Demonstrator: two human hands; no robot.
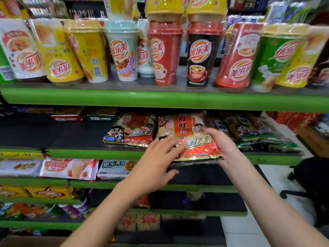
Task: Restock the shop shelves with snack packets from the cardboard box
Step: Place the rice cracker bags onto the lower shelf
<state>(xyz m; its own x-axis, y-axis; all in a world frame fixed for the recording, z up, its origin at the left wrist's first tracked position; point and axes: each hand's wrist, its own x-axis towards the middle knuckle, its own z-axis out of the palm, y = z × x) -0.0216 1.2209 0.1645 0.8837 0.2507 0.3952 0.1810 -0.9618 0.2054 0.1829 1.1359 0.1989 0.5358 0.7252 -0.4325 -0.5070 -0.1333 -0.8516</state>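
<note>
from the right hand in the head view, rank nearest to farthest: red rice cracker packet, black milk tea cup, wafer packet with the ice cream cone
1. Red rice cracker packet: held in the right hand, middle shelf.
2. Black milk tea cup: shelf above, slightly left.
3. Wafer packet: shelf below, far left.

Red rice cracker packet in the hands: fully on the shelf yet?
No: the red rice cracker packet overhangs the green shelf edge, with the right hand gripping it and the left hand on it.
</note>
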